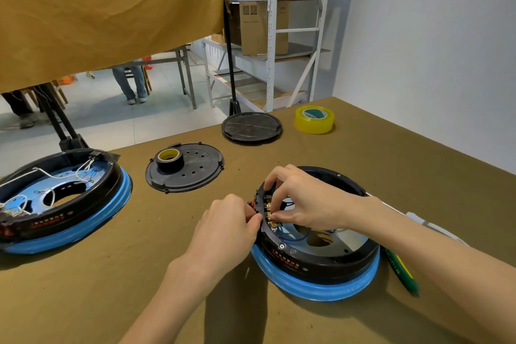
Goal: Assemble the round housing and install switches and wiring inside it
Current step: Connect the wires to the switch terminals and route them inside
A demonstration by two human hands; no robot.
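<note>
Right now both grips meet at the left wall of the round housing [315,234], one on each side of it. The right hand [304,198] reaches down over the rim from inside, its fingers curled, fingertips pinching at the row of brass switch terminals [270,213] that line the inner face of the wall. The left hand [226,226] comes from outside, fingers curled and pinching the red switch body [252,204] where it pokes through the wall. So the wall stands between the two grips, and the switches run in a line along its curve, roughly front to back as the person sees it.

I judge the next move to turn on that: the left hand pushes or steadies from outside while the right, nearer the terminals, seats or wires them. Blue wiring [296,237] loops on the housing floor just beside the terminals, toward the near edge of the worktop [391,153].

Outward, a green-handled tool [402,274] lies right of the housing, partly under the right forearm. Well apart toward the left edge sits a second housing [55,198] with white wires; toward the far edge lie two black covers [195,173], one bearing a roll of black tape [169,160].
</note>
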